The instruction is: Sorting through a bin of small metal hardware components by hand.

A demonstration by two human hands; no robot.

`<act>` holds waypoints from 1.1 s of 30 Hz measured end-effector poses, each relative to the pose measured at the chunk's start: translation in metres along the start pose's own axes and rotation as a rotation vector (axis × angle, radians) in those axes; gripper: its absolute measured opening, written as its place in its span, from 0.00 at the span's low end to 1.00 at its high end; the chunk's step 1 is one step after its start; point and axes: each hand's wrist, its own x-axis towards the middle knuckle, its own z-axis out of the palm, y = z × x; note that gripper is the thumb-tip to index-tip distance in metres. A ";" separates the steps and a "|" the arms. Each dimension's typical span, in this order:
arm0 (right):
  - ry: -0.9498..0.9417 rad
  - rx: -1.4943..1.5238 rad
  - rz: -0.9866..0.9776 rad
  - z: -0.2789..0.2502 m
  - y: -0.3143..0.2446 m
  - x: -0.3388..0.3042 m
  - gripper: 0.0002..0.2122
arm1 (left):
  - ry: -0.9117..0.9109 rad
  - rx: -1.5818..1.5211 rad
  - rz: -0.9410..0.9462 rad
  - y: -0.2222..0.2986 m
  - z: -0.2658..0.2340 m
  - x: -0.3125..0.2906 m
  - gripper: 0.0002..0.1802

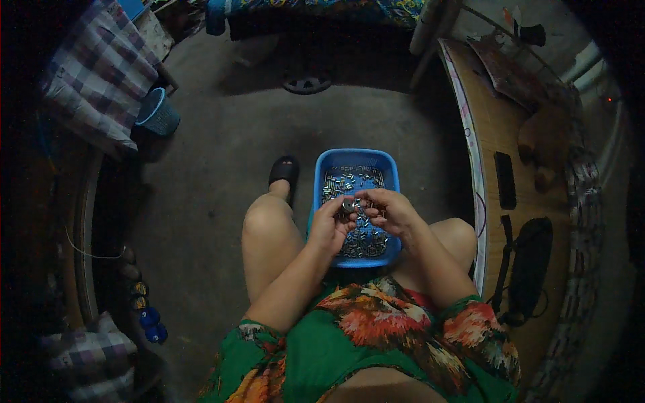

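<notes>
A blue plastic basket [324, 161] stands between my knees, with many small shiny metal cylinders [363, 245] spread over its bottom. Above its middle, my left hand [328, 227] grips a small round metal piece [348, 205] between thumb and fingers. Close on its right is my right hand [393, 211], thumb and fingertips drawn together beside the round piece. A small shiny bit shows at those fingertips, too small to name for certain. My hands partly hide the cylinders beneath them.
On the right, a brown board [494, 235] carries a black phone-like slab [505, 180] and a black bag with a strap [531, 269]. A blue bin [158, 113] stands at the far left, near checkered cloth [101, 74]. Several round things, some blue [151, 319], lie at left.
</notes>
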 end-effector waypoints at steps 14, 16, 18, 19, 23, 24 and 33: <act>-0.008 -0.044 -0.053 -0.004 0.003 0.001 0.07 | 0.000 0.028 0.011 0.000 0.001 0.000 0.12; 0.001 -0.061 -0.042 -0.005 0.004 0.001 0.06 | 0.004 0.024 0.006 0.000 0.002 0.000 0.12; -0.005 -0.132 -0.073 -0.008 0.006 0.004 0.05 | 0.023 0.008 -0.001 0.000 0.004 0.000 0.12; -0.005 -0.132 -0.072 -0.005 0.005 0.003 0.05 | 0.024 0.008 0.000 0.000 0.003 0.000 0.12; 0.044 -0.172 -0.067 0.001 0.003 -0.001 0.05 | 0.019 0.007 -0.002 -0.001 0.002 0.001 0.11; 0.025 -0.196 -0.074 0.001 0.002 -0.001 0.06 | 0.024 0.014 -0.002 -0.001 0.002 0.001 0.11; 0.066 -0.370 -0.139 0.004 0.006 -0.001 0.06 | 0.041 0.040 0.011 -0.001 0.005 -0.002 0.10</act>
